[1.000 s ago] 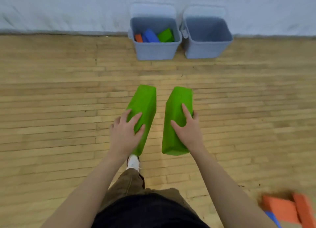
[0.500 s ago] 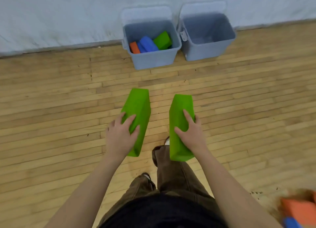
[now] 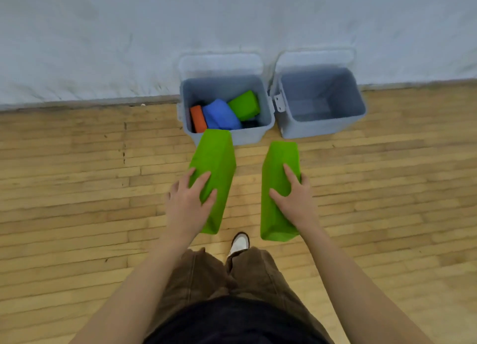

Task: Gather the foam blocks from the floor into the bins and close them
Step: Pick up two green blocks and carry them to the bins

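My left hand (image 3: 187,204) grips a long green foam block (image 3: 215,160) from above; its far end overlaps the front wall of the left grey bin (image 3: 251,134). My right hand (image 3: 295,202) grips a second long green foam block (image 3: 277,178), held parallel and just short of the gap between the bins. Inside the left bin lie an orange block (image 3: 198,118), a blue block (image 3: 220,114) and a green block (image 3: 244,104). The right grey bin (image 3: 322,127) holds nothing. Both bins have their lids (image 3: 222,64) tipped back against the wall.
The bins stand side by side against a pale wall (image 3: 103,39) on a wooden plank floor (image 3: 77,189). My legs in brown trousers and one white shoe (image 3: 240,241) show below the blocks.
I have walked closer to the bins with both green blocks; the bins now sit just beyond the blocks' far ends. The orange and blue blocks at lower right have left the view.
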